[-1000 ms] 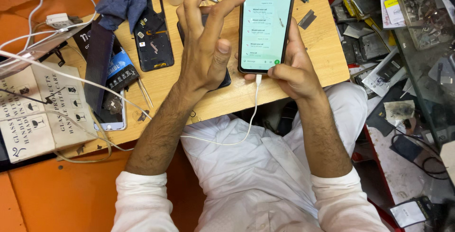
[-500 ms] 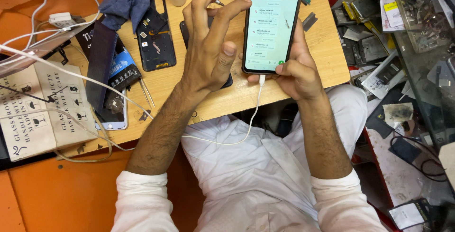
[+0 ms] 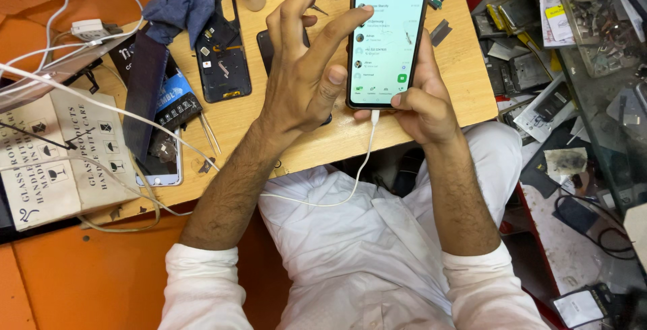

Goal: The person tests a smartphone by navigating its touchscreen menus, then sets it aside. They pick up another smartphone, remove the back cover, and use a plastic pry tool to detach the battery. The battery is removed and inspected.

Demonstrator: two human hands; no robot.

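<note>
Smartphone, a slim black-framed one with a lit pale-green screen [image 3: 389,30], stands upright in the right hand [image 3: 421,97], above the far edge of the small wooden worktop [image 3: 465,80]. The right hand's fingers wrap round the phone's right side and back, and the thumb lies across the bottom of the screen. A thin white charging cable [image 3: 357,168] plugs into the phone's lower end and loops down across the white-clad lap. The left hand [image 3: 303,77] holds nothing: its fingers are spread and curled, with the tips close to the phone's left edge, though whether they touch it cannot be told. Left of that hand, a black phone back shell [image 3: 226,50] lies face-up on the worktop, with a crumpled blue cloth [image 3: 178,8] beside it and metal tweezers [image 3: 207,133] nearer the front edge.
</note>
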